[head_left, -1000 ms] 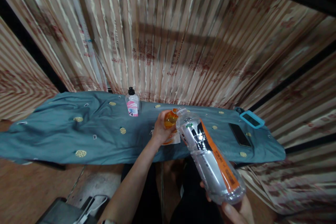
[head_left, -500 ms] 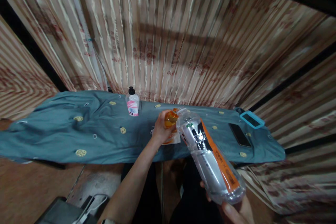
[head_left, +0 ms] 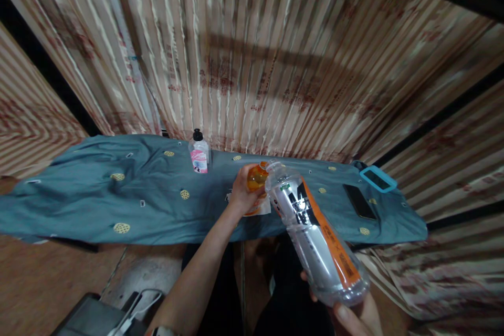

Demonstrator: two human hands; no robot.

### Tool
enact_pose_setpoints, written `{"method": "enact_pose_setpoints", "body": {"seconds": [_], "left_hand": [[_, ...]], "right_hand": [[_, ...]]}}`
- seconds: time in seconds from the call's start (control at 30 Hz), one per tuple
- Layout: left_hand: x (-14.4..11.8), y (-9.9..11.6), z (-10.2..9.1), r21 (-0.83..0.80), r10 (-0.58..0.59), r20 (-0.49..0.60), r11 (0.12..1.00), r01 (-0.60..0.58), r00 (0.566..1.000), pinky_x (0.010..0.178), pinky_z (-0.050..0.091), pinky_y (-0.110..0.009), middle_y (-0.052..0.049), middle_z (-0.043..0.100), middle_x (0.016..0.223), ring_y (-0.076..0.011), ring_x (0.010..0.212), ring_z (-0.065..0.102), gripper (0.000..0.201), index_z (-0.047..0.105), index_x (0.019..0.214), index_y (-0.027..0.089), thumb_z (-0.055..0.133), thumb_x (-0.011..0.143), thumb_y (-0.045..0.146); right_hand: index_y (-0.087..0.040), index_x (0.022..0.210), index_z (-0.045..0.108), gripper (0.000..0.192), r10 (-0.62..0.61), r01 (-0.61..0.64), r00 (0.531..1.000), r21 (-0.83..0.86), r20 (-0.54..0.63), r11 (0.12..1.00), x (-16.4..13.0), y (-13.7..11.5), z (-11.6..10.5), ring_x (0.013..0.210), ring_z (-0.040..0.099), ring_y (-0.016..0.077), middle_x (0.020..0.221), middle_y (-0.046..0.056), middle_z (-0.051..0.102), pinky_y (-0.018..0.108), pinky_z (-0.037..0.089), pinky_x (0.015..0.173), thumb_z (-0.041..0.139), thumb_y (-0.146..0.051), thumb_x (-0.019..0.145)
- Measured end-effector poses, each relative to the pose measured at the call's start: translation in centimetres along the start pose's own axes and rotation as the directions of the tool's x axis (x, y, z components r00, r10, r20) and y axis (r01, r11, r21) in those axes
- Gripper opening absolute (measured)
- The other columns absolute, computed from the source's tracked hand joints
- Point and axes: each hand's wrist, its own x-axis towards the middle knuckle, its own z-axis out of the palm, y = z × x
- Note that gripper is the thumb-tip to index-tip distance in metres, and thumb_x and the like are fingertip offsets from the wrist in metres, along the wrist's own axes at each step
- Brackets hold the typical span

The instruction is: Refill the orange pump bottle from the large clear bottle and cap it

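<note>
My left hand (head_left: 243, 191) is wrapped around an orange bottle (head_left: 257, 177) that stands over the cloth, its neck uncapped. My right hand (head_left: 354, 315) grips the base of a large clear plastic bottle (head_left: 315, 236) with a black and orange label. That bottle is tilted, its mouth up against the orange bottle's mouth. Whether any liquid passes between them I cannot tell. Beneath my left hand lies a white and orange piece (head_left: 263, 207), mostly hidden.
A clear bottle with black cap and pink label (head_left: 199, 155) stands left on the teal cloth (head_left: 157, 215). To the right lie a black phone (head_left: 359, 201) and a blue-framed device (head_left: 378, 179). A striped curtain (head_left: 252, 63) hangs behind; a dark box with cables (head_left: 94, 317) is below left.
Almost nothing differs. Both hands and both bottles hold nearly the same position, with the two mouths still together.
</note>
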Motion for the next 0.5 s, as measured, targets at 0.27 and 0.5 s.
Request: {"method": "enact_pose_setpoints", "body": {"seconds": [0.27, 0.5], "left_hand": [[0.0, 0.17, 0.02, 0.02, -0.012, -0.001, 1.0, 0.012, 1.0, 0.098, 0.053, -0.043, -0.006, 0.068, 0.115, -0.0252, 0.108, 0.066, 0.052, 0.057, 0.116, 0.024, 0.079, 0.07, 0.02], [0.15, 0.15, -0.02, 0.04, -0.023, 0.013, 0.999, 0.022, 1.0, 0.098, 0.052, -0.044, -0.007, 0.067, 0.114, -0.0258, 0.107, 0.065, 0.054, 0.056, 0.116, 0.022, 0.081, 0.068, 0.022]], "right_hand": [[-0.03, 0.125, 0.063, 0.066, 0.006, -0.006, 1.0, -0.003, 0.003, 1.0, -0.03, -0.3, 0.14, 0.069, 0.069, 0.0348, 0.087, 0.009, 0.077, 0.051, 0.054, 0.071, 0.078, -0.053, 0.065], [-0.031, 0.123, 0.065, 0.058, -0.01, 0.01, 0.999, 0.001, 0.04, 1.0, -0.07, -0.56, 0.02, 0.074, 0.071, 0.036, 0.092, 0.009, 0.078, 0.049, 0.053, 0.07, 0.078, -0.049, 0.069]]}}
